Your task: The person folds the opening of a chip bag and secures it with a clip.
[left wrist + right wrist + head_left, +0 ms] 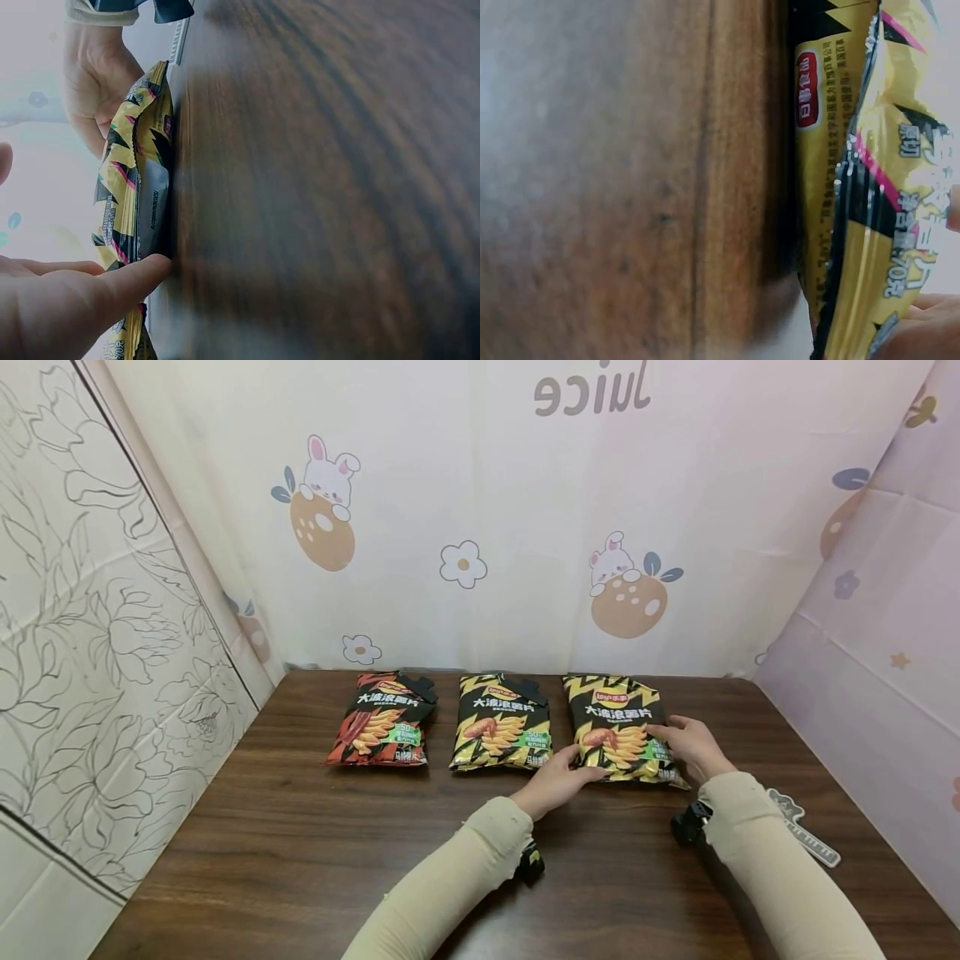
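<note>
Three chip bags lie in a row along the far side of a brown table. My left hand (pixel 557 783) touches the lower left corner of the rightmost yellow-and-black chip bag (pixel 611 722), thumb along its bottom edge and fingers at its side. My right hand (pixel 692 745) rests at that bag's right edge, with a digit over its front. In the left wrist view, the left thumb (pixel 139 281) stretches straight to the bag's lower edge. The right wrist view shows the bag's bottom seam (pixel 840 225) close to the tabletop, with part of the right hand (pixel 926 330) behind it.
Left of that bag lie another yellow-and-black bag (pixel 498 727) and a red-and-black bag (pixel 381 722). A pale ruler-like strip (pixel 813 843) lies beside the right forearm. The table (pixel 315 852) meets a printed curtain (pixel 465 493) at the back.
</note>
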`<state>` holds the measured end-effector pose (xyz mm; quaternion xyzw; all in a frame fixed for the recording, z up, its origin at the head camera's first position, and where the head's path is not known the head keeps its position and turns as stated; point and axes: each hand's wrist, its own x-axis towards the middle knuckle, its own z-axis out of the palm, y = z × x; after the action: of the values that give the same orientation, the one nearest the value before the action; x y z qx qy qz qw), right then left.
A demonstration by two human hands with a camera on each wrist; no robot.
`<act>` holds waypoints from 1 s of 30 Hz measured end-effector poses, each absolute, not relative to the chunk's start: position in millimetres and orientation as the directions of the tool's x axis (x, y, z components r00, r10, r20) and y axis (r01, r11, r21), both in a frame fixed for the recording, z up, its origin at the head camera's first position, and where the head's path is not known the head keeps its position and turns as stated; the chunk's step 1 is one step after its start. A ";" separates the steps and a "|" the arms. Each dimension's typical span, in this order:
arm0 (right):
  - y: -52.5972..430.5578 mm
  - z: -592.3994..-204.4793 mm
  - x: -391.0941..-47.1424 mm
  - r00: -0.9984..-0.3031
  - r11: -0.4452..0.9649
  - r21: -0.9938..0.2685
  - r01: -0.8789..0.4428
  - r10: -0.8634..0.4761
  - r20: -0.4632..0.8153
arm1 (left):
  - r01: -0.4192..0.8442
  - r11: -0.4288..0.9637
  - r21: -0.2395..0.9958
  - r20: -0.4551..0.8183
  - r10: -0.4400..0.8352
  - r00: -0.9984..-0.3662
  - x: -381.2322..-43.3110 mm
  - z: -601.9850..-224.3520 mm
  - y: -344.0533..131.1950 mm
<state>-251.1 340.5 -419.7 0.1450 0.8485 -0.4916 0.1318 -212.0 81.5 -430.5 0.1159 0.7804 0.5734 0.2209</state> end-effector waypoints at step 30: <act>332.8 -415.6 -240.9 -0.934 0.313 -0.885 0.344 0.211 -0.288 | -0.045 0.330 0.943 -0.200 0.454 -0.868 -208.2 -433.5 69.2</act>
<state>-240.9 332.8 -415.6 0.1718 0.8080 -0.5604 0.0593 -208.2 69.2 -433.5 0.1302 0.7848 0.5642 0.2212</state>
